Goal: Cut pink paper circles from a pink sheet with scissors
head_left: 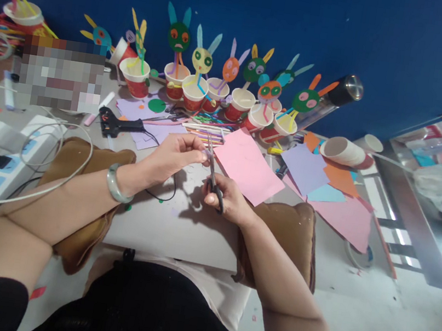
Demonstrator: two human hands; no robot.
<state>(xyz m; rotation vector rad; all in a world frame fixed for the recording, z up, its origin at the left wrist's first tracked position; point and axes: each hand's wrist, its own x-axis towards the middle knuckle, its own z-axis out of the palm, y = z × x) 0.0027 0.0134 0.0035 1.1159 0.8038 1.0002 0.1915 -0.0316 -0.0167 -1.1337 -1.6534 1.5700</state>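
My right hand [227,197] grips the handles of a pair of scissors [212,171], whose blades point up and away, slightly apart at the tips. My left hand [181,155] pinches a tiny purplish piece [206,155] beside the blades; most of it is hidden by the fingers. A pink sheet [248,167] lies just right of the scissors. Behind the hands are coloured sticks [203,130] and purple paper [159,135]. A black glue gun [121,124] rests left of them, its cable passing beneath my left hand.
Paper cups [193,95] with paper rabbit faces line the blue wall. A flask [330,101] leans behind them. Brown cushions [283,235] lie under both forearms. At the left are a power strip [8,167] and cables; at the right, coloured paper [342,217] and lying cups [342,150].
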